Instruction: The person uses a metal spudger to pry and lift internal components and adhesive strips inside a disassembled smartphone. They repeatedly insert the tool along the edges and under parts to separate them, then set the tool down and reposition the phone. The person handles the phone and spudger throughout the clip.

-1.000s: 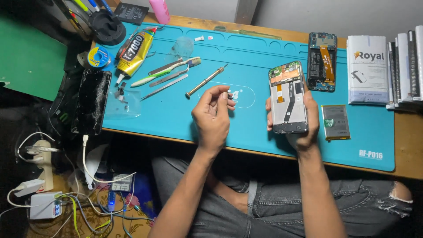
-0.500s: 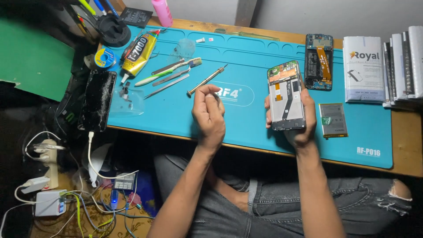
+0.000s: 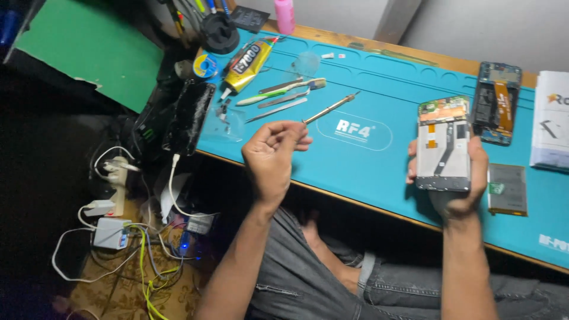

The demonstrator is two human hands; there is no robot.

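gripping opened phone [image 3: 444, 146], right hand [image 3: 453, 178]

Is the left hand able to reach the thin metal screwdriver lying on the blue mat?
Probably yes. The left hand hovers just beside the handle end of the thin metal screwdriver, its fingers curled and seemingly empty, and nothing lies between them on the blue mat.

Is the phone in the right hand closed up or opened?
Opened: the phone in the right hand has no back cover, with circuit board and inner frame showing.
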